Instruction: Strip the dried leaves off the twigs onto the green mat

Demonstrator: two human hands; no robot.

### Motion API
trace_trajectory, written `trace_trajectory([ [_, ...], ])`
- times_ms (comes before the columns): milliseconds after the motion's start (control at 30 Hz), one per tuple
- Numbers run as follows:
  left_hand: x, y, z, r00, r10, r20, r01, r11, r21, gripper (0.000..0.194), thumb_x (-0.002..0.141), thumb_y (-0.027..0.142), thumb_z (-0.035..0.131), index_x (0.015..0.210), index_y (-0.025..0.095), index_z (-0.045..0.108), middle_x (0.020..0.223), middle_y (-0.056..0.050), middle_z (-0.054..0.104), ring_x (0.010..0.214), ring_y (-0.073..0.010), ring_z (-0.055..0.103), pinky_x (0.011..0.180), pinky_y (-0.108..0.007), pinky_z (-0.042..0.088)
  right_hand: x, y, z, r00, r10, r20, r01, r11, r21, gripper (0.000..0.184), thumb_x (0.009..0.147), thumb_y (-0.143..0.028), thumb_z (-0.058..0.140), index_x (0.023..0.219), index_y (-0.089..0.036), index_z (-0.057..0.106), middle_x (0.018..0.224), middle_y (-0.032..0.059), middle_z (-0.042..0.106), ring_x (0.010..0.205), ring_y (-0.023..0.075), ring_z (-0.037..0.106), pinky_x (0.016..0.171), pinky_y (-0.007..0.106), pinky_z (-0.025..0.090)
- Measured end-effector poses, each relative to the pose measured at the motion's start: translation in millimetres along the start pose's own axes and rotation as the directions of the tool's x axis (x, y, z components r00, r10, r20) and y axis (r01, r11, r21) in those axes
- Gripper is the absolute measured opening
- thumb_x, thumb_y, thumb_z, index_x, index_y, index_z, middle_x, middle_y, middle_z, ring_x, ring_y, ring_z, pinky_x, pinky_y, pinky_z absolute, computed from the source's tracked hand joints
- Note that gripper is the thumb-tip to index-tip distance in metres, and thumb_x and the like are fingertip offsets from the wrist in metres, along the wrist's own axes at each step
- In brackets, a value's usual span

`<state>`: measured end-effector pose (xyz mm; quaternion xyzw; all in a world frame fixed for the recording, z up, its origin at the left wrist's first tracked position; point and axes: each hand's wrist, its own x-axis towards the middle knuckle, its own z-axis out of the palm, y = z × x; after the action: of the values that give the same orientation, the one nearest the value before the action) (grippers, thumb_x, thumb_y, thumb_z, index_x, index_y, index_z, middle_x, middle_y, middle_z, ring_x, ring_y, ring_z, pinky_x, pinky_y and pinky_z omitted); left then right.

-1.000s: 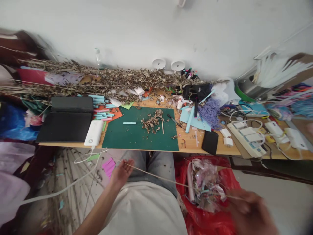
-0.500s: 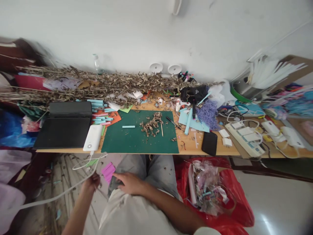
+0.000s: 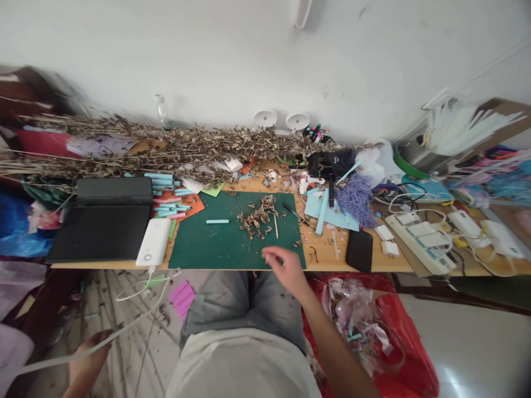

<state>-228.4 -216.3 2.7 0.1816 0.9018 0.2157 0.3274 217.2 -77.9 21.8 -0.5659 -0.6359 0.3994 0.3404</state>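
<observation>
My right hand hovers over the front edge of the green cutting mat, fingers half bent and apart, with nothing visible in them. Just beyond it on the mat lie crumpled dried leaves and a thin wooden stick. A short light-blue paper tube rests to their left. Low at the left, my left hand is over the floor among long dried stems. A white cable passes in front of it; its fingers are partly hidden and blurred.
A black tablet case and white power bank sit left of the mat. Dried plants line the wall. To the right are purple yarn, a phone and a power strip. Below stands a red rubbish bag.
My right hand has left my thigh beside the purple paper and risen rightward to the mat's front edge. My left hand has moved down and left, away from the purple paper.
</observation>
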Motion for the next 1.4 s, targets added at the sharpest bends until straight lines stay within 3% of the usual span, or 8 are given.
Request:
trace_trajectory([
  [100, 9, 3, 35.2, 0.988, 0.096, -0.123, -0.072, 0.98, 0.184, 0.016, 0.071, 0.023, 0.063, 0.056, 0.018, 0.059, 0.048, -0.002, 0.046, 0.061, -0.0264, 0.052, 0.057, -0.029, 0.04, 68, 2, -29, 0.977, -0.131, -0.167, 0.082, 0.959, -0.271, 0.026, 0.088, -0.022, 0.047, 0.103, -0.021, 0.068, 0.098, 0.0071, 0.071, 0.087, 0.0216, 0.065, 0.08, 0.035, 0.051],
  [233, -37, 4, 78.3, 0.921, 0.387, 0.048, -0.389, 0.92, 0.035, 0.01, 0.068, 0.024, 0.068, 0.059, 0.023, 0.063, 0.053, -0.002, 0.055, 0.056, -0.0213, 0.052, 0.054, -0.023, 0.036, 141, 11, -43, 0.969, -0.233, -0.083, 0.15, 0.822, -0.549, 0.043, 0.083, -0.01, 0.045, 0.123, -0.019, 0.059, 0.118, 0.0118, 0.062, 0.105, 0.0259, 0.06, 0.091, 0.04, 0.047],
  [367, -87, 43, 129.4, 0.559, 0.777, 0.288, -0.775, 0.614, -0.152, 0.013, 0.072, 0.029, 0.07, 0.084, 0.026, 0.071, 0.078, -0.003, 0.068, 0.07, -0.0197, 0.061, 0.069, -0.026, 0.048, 173, 14, -31, 0.994, -0.103, 0.04, 0.104, 0.739, -0.666, 0.047, 0.082, -0.012, 0.051, 0.128, -0.02, 0.056, 0.126, 0.0142, 0.057, 0.104, 0.0266, 0.061, 0.089, 0.036, 0.048],
  [467, -103, 94, 169.7, 0.192, 0.929, 0.315, -0.964, 0.239, -0.116, 0.028, 0.086, 0.029, 0.056, 0.113, 0.025, 0.064, 0.109, -0.007, 0.067, 0.097, -0.0226, 0.061, 0.087, -0.034, 0.049, 177, 13, -18, 0.993, -0.054, 0.106, 0.111, 0.748, -0.655, 0.042, 0.083, -0.013, 0.05, 0.124, -0.017, 0.06, 0.124, 0.0141, 0.06, 0.109, 0.0254, 0.06, 0.095, 0.033, 0.045],
  [567, -105, 145, 202.7, 0.001, 0.962, 0.271, -1.0, 0.006, -0.018, 0.032, 0.089, 0.029, 0.052, 0.12, 0.022, 0.059, 0.119, -0.009, 0.062, 0.111, -0.0242, 0.054, 0.097, -0.041, 0.045, 173, 14, -15, 0.99, -0.092, 0.102, 0.134, 0.821, -0.555, 0.036, 0.086, -0.014, 0.047, 0.117, -0.017, 0.065, 0.118, 0.0087, 0.066, 0.11, 0.0214, 0.06, 0.1, 0.03, 0.042],
  [733, -96, 201, 232.1, 0.037, 0.97, 0.24, -0.973, -0.02, 0.23, 0.062, 0.078, 0.042, 0.066, 0.134, 0.023, 0.048, 0.143, -0.014, 0.04, 0.122, -0.0352, 0.042, 0.098, -0.051, 0.042, 166, 22, -28, 0.995, -0.047, -0.09, -0.002, 0.873, -0.487, 0.032, 0.088, -0.017, 0.043, 0.103, -0.019, 0.071, 0.108, 0.0054, 0.071, 0.104, 0.0214, 0.064, 0.096, 0.033, 0.046],
  [1100, -65, 252, 241.9, -0.033, 0.97, 0.24, -0.971, -0.089, 0.223, 0.042, 0.089, 0.032, 0.052, 0.128, 0.019, 0.052, 0.128, -0.014, 0.054, 0.117, -0.0298, 0.046, 0.096, -0.045, 0.041, 149, 28, -18, 0.99, -0.068, -0.121, 0.025, 0.945, -0.327, 0.03, 0.077, -0.006, 0.049, 0.094, -0.018, 0.069, 0.091, 0.0048, 0.072, 0.077, 0.018, 0.068, 0.08, 0.032, 0.053],
  [1400, -88, 246, 262.0, -0.154, 0.942, 0.296, -0.943, -0.23, 0.239, 0.036, 0.084, 0.035, 0.059, 0.117, 0.02, 0.059, 0.128, -0.012, 0.054, 0.123, -0.0317, 0.042, 0.101, -0.047, 0.035, 121, 25, -27, 0.947, -0.227, 0.227, 0.316, 0.791, -0.524, 0.052, 0.07, -0.018, 0.068, 0.121, -0.019, 0.058, 0.122, 0.0112, 0.056, 0.11, 0.0245, 0.054, 0.096, 0.035, 0.043],
])
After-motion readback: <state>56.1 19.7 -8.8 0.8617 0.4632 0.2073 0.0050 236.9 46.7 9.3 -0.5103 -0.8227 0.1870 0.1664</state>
